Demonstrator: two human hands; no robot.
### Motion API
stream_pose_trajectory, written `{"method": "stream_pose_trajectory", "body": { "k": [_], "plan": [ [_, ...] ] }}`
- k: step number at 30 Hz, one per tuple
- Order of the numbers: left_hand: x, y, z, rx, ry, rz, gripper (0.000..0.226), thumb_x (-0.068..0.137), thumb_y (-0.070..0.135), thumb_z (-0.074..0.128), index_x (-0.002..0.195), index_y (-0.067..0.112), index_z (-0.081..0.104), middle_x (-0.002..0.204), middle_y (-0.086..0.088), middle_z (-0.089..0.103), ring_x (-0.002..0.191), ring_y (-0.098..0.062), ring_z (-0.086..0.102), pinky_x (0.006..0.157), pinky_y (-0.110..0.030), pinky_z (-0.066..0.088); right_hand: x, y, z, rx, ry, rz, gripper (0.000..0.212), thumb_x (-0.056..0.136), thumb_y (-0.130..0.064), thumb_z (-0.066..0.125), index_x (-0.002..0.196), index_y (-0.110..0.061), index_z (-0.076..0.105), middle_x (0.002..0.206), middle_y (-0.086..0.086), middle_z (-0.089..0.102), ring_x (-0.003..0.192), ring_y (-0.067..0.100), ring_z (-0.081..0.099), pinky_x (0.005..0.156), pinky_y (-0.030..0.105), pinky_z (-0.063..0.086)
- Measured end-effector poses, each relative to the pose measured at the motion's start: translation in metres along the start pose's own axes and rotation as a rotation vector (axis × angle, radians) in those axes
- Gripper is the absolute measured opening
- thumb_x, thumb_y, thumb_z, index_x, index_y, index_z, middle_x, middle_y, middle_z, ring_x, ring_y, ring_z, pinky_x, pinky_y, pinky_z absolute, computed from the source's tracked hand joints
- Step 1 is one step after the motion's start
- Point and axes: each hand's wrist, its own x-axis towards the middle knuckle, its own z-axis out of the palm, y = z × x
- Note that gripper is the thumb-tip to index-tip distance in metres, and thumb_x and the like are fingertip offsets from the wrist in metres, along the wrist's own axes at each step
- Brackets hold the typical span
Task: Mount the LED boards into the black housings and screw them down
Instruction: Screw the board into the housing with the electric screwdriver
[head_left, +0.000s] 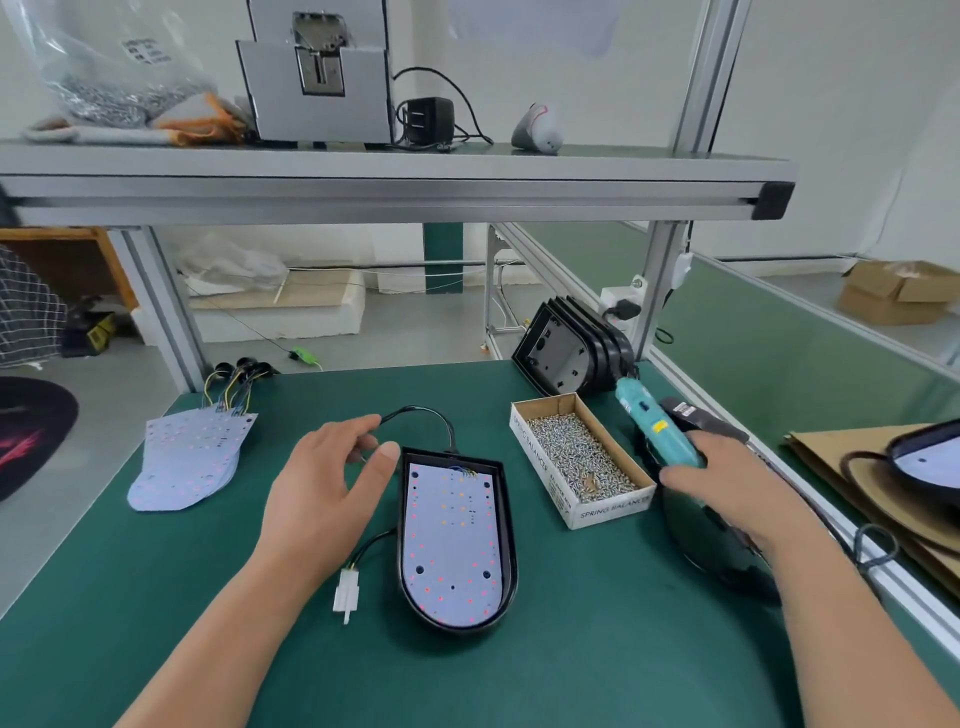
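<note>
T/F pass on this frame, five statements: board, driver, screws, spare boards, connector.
1. An LED board lies inside the black housing in the middle of the mat. True.
2. The right hand has its grip on the teal screwdriver. True.
3. The screw box is empty. False: it holds a heap of screws.
4. The spare LED boards are stacked to the right of the housing. False: they lie to its left, near the mat's edge.
5. The left hand holds the white connector. False: the connector lies on the mat, apart from that hand.
</note>
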Motion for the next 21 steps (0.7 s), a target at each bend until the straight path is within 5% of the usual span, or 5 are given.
{"method": "stream_pose_trajectory", "body": {
  "k": [7, 10, 16, 21],
  "plan": [
    [-0.002, 0.04, 0.012, 0.115, -0.009, 0.309, 0.024, 0.097, 0.039, 0.057, 0.113, 0.029, 0.074, 0.091, 0.021, 0.066, 0.095, -0.01, 0.056, 0.083, -0.032, 0.047, -0.005, -0.009, 0.005, 0.913, -0.078, -0.052, 0.026, 0.096, -0.012, 0.066, 0.118, 0.002, 0.069, 0.073, 0.007, 0.059, 0.057, 0.018, 0.054, 0.049, 0.025, 0.047],
    [-0.002, 0.063, 0.031, 0.165, -0.195, 0.398, 0.02, 0.102, 0.036, 0.056, 0.106, 0.033, 0.076, 0.088, 0.017, 0.069, 0.092, -0.013, 0.055, 0.082, -0.033, 0.048, -0.005, -0.018, 0.013, 1.036, -0.119, -0.079, 0.038, 0.093, -0.016, 0.068, 0.123, 0.007, 0.065, 0.074, 0.006, 0.057, 0.057, 0.018, 0.051, 0.048, 0.025, 0.044],
    [0.013, 0.099, 0.095, 0.382, -0.451, 0.522, 0.027, 0.11, 0.035, 0.049, 0.125, 0.035, 0.071, 0.115, 0.01, 0.072, 0.115, -0.019, 0.054, 0.1, -0.041, 0.047, -0.008, -0.026, 0.025, 1.245, -0.15, -0.114, 0.038, 0.094, -0.022, 0.058, 0.123, 0.001, 0.062, 0.076, 0.002, 0.052, 0.057, 0.013, 0.048, 0.048, 0.023, 0.04],
    [0.03, 0.124, 0.135, 0.55, -0.524, 0.564, 0.024, 0.105, 0.028, 0.054, 0.109, 0.028, 0.077, 0.102, 0.003, 0.074, 0.107, -0.026, 0.053, 0.087, -0.04, 0.047, -0.007, -0.027, 0.026, 1.331, -0.127, -0.123, 0.03, 0.101, -0.016, 0.049, 0.123, -0.001, 0.063, 0.075, 0.001, 0.051, 0.058, 0.012, 0.048, 0.05, 0.021, 0.041]
  ]
}}
